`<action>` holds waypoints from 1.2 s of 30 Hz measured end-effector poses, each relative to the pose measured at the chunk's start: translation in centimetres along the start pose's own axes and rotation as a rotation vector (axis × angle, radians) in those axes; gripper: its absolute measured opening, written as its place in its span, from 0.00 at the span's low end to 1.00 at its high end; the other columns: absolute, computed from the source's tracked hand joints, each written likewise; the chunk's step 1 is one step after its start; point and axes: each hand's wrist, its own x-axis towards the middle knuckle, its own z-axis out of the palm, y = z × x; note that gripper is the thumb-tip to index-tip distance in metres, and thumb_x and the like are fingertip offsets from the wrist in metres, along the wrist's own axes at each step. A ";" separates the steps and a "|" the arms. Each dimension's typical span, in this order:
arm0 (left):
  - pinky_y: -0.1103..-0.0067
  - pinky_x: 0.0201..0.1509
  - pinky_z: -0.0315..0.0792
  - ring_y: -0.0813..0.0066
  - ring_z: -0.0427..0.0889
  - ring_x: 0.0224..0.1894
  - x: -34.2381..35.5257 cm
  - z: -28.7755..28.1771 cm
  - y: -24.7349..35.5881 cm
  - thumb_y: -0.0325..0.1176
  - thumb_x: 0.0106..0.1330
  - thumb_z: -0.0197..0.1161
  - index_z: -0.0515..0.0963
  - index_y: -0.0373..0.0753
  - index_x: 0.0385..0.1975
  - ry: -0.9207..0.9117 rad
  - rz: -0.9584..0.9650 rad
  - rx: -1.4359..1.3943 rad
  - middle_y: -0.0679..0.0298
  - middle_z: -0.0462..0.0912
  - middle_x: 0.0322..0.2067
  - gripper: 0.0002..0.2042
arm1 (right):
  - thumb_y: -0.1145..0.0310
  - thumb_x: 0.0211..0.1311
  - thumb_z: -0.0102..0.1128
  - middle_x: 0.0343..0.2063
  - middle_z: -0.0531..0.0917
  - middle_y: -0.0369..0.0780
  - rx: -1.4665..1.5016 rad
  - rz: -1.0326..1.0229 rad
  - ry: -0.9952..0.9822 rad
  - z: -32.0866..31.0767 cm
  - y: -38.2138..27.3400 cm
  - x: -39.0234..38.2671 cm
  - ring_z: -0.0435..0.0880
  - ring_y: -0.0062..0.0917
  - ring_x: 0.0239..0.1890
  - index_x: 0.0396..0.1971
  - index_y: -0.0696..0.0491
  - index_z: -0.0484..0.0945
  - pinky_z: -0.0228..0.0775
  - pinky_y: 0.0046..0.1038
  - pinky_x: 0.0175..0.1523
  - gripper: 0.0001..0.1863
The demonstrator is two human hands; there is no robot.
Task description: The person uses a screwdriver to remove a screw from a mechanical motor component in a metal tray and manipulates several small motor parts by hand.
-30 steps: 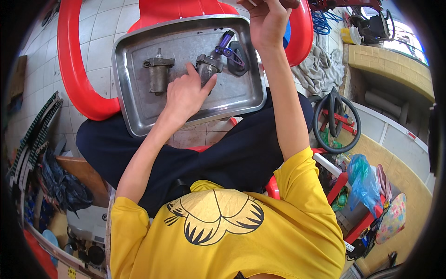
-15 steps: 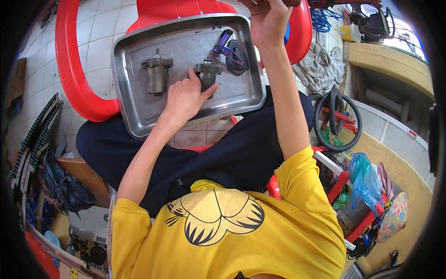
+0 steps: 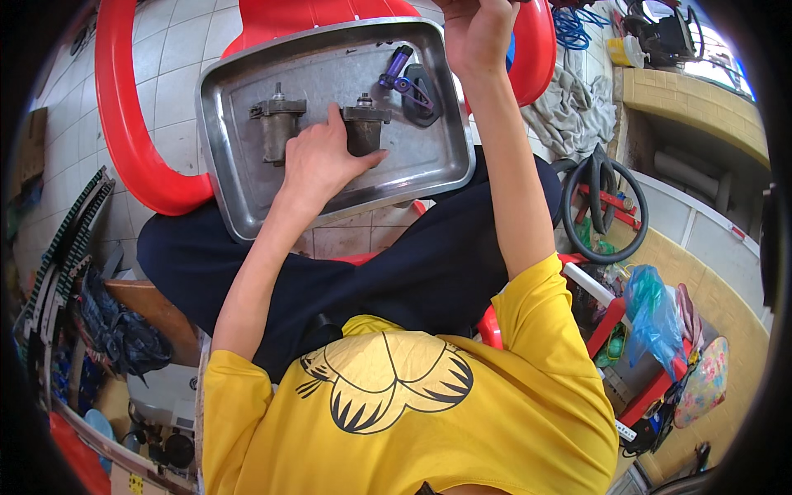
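Two dull grey starter motors stand shaft-up in a shallow steel tray [image 3: 202, 140]. My left hand [image 3: 318, 161] is at the right-hand starter motor [image 3: 364, 128], its index finger stretched along the left side. The thumb points right, past the motor's lower end; the other fingers are hidden. The left-hand starter motor [image 3: 279, 132] is just beyond my wrist. A purple metal arm [image 3: 402, 78] rests against a flat black part [image 3: 422, 99] at the tray's right. My right hand [image 3: 483, 37] is raised at the top edge, its fingers mostly cut off; what it holds, if anything, cannot be seen.
A red plastic chair [image 3: 115, 107] is under and behind the tray. To the right are a grey cloth [image 3: 565, 107], a black rubber ring [image 3: 606, 256] and a blue plastic bag [image 3: 648, 309]. Green-black strips [image 3: 70, 235] and a dark bundle [image 3: 120, 330] are at left.
My left hand has shifted a little left and up, with its index finger now straighter beside the right-hand motor. My right hand is still raised at the top edge.
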 end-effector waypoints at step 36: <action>0.61 0.39 0.76 0.47 0.85 0.37 0.7 2.4 -2.2 0.34 0.72 0.62 0.77 0.43 0.52 0.407 0.202 -0.313 0.52 0.85 0.31 0.12 | 0.74 0.67 0.63 0.31 0.87 0.46 -0.001 -0.033 0.003 -0.2 -0.2 0.6 0.88 0.29 0.26 0.38 0.59 0.78 0.84 0.27 0.36 0.05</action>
